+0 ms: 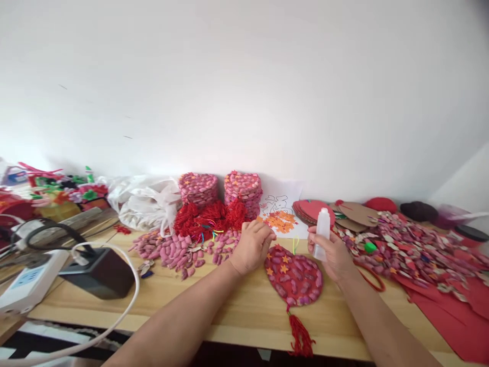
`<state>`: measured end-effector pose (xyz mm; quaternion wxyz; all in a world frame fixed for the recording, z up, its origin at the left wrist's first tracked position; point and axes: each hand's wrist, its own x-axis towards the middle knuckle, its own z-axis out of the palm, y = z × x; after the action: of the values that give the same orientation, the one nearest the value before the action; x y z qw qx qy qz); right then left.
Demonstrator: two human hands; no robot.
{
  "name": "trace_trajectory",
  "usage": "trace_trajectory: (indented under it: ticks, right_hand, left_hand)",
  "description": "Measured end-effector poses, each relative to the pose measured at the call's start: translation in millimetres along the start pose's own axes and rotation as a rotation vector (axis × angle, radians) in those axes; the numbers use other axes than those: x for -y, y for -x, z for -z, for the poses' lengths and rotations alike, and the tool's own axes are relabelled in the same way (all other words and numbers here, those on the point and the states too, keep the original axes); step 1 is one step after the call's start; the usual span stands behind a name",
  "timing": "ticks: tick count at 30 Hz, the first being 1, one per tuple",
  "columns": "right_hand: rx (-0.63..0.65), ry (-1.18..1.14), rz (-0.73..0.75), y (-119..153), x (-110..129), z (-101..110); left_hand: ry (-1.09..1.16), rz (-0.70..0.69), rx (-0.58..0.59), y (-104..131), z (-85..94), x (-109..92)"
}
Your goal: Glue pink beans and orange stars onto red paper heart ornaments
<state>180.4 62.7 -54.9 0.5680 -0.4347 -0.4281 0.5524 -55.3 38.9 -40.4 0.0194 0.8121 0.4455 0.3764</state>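
Observation:
My right hand (334, 252) grips a translucent white squeeze bottle (323, 232), held upright above the table. My left hand (254, 247) has its fingers pinched together at the left of a round red disc (294, 278); whatever is between the fingertips is too small to make out. Pink peanut shells cover the disc, and a few orange stars (284, 259) lie on its upper left part. A red tassel (301, 336) hangs from its lower edge, and a yellow-green loop (295, 245) sticks up at its top. Behind it, a heap of orange stars (280, 222) rests on white paper (290, 192).
Loose pink peanut shells (173, 253) lie left of my hands, with red tassels (200, 216) and two stacks of finished discs (198, 187) behind. Red card (439, 316) and a shell pile (428, 250) fill the right. A black charger (101, 275) with a white cable stands left.

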Motion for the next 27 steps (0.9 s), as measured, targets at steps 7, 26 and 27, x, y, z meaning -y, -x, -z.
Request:
trace_trajectory:
  ticks: [7, 26, 27]
  right_hand:
    - [-0.019, 0.042, -0.022, -6, -5, 5]
    - [0.044, 0.164, -0.105, -2, 3, 0]
    - [0.054, 0.170, -0.105, -1, 4, 0]
  left_hand:
    - [-0.040, -0.117, -0.029, 2, -1.2, -4]
    - [0.179, 0.167, 0.305, 104, 24.0, -92]
    - [0.148, 0.153, 0.322, 107, 19.7, -95]
